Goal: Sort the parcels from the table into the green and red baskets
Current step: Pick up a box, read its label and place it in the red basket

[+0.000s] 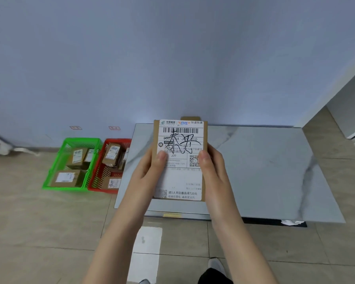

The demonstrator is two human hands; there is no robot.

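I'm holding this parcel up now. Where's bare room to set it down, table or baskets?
The table is bare from the held parcel to its right edge. The green basket has room in its far left corner, beside its three parcels. The red basket is crowded and partly hidden by the table.

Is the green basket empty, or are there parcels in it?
Not empty. The green basket holds at least three labelled cardboard parcels, which show through its open top.
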